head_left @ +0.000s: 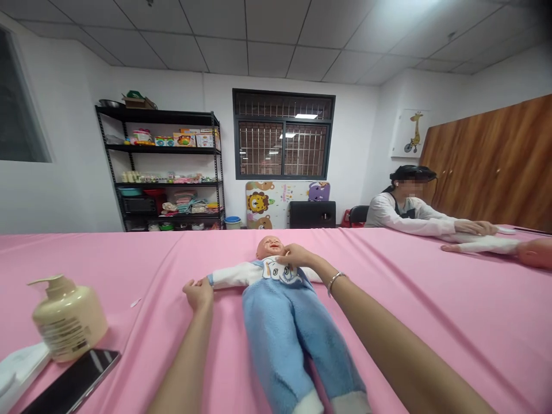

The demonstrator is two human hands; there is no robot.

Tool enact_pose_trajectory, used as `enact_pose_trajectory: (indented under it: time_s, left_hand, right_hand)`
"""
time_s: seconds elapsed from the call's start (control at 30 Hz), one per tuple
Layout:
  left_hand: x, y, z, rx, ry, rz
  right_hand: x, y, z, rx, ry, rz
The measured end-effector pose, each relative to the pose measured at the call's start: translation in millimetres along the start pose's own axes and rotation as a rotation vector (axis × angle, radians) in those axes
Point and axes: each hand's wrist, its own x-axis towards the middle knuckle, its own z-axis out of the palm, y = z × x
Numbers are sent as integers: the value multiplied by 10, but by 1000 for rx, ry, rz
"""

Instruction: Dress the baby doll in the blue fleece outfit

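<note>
A baby doll (280,310) in blue overalls and white sleeves lies on its back on the pink-covered table (155,322), its head away from me. My left hand (199,292) is closed round the doll's hand at the end of the outstretched sleeve on the left. My right hand (297,256), with a silver bangle at the wrist, has its fingers pinched together at the doll's chin and collar. Whether those fingers hold cloth or only touch it is too small to tell.
A pump bottle (69,322), a black phone (73,382) and a white object (23,368) are at the near left. Across the table on the right, a person (409,213) handles another doll (495,244). Shelves (168,148) stand behind.
</note>
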Motion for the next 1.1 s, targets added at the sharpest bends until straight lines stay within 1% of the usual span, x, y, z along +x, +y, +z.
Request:
enact_pose_trajectory:
  time_s: [0.03,0.07,0.1,0.13,0.17,0.2,0.23,0.27,0.33,0.37,0.4,0.43,0.47,0.53,0.6,0.63,0.67,0.7,0.73,0.77,0.83,0.9,0.93,1.03,1.1]
  left_hand:
    - [-19,19,-23,55,72,38]
    - [-48,48,-38,107,140,108]
    - [-84,80,-40,151,188,212]
    - [-129,111,-28,187,189,341]
    - [-180,136,-2,217,132,472]
    - [-237,153,36,245,6,583]
    - [-300,161,82,272,-184,655]
    - [-365,161,131,291,-414,680]
    - [-489,149,217,312,-865,641]
    - [-541,145,245,295,-1036,593]
    - [-581,146,261,248,-1145,530]
    - [-608,153,266,176,-1196,454]
    - [-622,163,262,89,-1202,372]
    - [-618,184,247,-78,-1141,227]
    - [-593,189,247,-175,-1068,158]
    - [-579,183,256,-178,-1051,169]
    - [-567,172,270,-162,-1039,207]
    - [-554,159,287,-132,-1039,255]
    - [-541,145,302,-94,-1044,300]
    - [-524,132,314,-46,-1047,340]
    - [-478,108,318,85,-1033,409]
    - [-416,86,294,238,-1005,467]
    - [-386,77,276,300,-1001,471]
    - [-329,74,214,358,-1049,380]
    - [-340,107,171,349,-1116,328]
  right_hand:
    - [-35,70,-46,-4,61,-4]
    - [-83,152,-74,9,124,-4]
    - [-144,243,-82,18,174,0]
    - [-217,340,-72,27,206,9]
    - [-300,438,-45,41,214,16]
    - [-386,534,-7,56,193,20]
    - [-471,623,35,80,146,16]
    - [-549,701,75,117,80,1]
    - [-668,815,129,213,-19,-50]
    - [-704,849,139,265,-46,-79]
    - [-725,871,138,311,-57,-103]
    - [-732,884,131,355,-66,-121]
    - [-727,891,120,405,-75,-132]
    - [-697,906,106,565,-66,-125]
    - [-659,945,120,763,15,-90]
    - [-644,977,138,831,72,-63]
    - [-634,1017,161,853,122,-37]
    - [-632,1062,185,827,151,-20]
    - [-639,1107,206,769,154,-14]
    - [-654,1148,220,703,133,-20]
    - [-710,1197,221,595,47,-49]
    - [-786,1186,181,546,-48,-64]
    - [-827,1161,150,539,-98,-66]
    - [-933,1061,48,552,-266,-88]
    - [-972,1020,6,551,-328,-89]
